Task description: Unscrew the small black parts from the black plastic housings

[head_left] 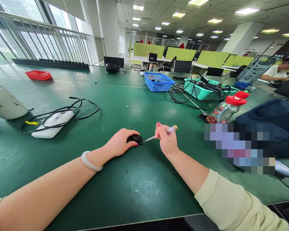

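Observation:
On the green tabletop (135, 179), my left hand (121, 141) grips a small black part (135, 139) between thumb and fingers, and its exact kind is too small to make out. My right hand (167, 139) is closed around a screwdriver (171, 129) with a pale handle. The screwdriver's thin metal shaft slants down to the left, its tip close to the right edge of the black part. Whether tip and part touch, I cannot tell. The palm side of my left hand hides some of the part.
A white device (54, 123) with a black strap and a pale bottle (6, 102) lie left. Behind are a red tray (38, 75), a blue basket (159, 86) and a teal basket (195, 89) with cables. A clear bottle (227, 112) and a dark bag (274, 125) are right; a person sits beyond.

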### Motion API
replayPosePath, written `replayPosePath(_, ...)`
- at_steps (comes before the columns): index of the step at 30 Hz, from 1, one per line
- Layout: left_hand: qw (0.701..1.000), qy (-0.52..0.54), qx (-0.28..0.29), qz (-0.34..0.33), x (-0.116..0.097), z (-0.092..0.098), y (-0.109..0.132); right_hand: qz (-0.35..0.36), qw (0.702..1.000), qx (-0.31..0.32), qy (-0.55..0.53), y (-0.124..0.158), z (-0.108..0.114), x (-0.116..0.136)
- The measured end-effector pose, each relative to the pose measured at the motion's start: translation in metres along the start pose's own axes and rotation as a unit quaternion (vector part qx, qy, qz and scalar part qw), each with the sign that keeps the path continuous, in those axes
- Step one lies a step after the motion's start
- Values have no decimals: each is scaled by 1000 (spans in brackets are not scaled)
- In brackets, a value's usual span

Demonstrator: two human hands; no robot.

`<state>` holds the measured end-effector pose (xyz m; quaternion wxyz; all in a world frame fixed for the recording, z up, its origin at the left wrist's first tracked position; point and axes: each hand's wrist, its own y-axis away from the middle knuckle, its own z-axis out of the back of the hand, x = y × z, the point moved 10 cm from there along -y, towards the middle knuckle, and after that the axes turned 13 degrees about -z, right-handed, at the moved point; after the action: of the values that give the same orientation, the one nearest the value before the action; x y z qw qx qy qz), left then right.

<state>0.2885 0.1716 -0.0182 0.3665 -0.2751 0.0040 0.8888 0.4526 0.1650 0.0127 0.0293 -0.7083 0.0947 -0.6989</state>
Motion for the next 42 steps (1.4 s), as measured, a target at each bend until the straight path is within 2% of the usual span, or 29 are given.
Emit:
replayPosePath(3, 1000, -2, -2, 10, 1, 2, 1, -117, 983, -53, -129, -23, 20, -39)
replayPosePath(5, 1000, 1, -2, 10, 0, 2, 1, -146, 971, -63, -176, -30, 21, -50)
replayPosePath(8, 1000, 4, -5, 8, -1, 3, 1, -155, 964, -57, -207, -30, 17, -51)
replayPosePath(18, 1000, 3, -4, -2, -4, 4, 0, -153, 975, -22, -159, -23, 1, -50)
replayPosePath(28, 1000, 14, -16, -4, -2, 5, 1, -88, 994, -35, -55, -17, 2, -34)
replayPosePath(38, 1000, 16, -11, 3, -2, 4, 1, -16, 998, -12, 55, -12, -6, -5)
replayPosePath(42, 999, 24, -11, 19, 1, 3, 2, -46, 998, -25, 37, -20, -3, -14)
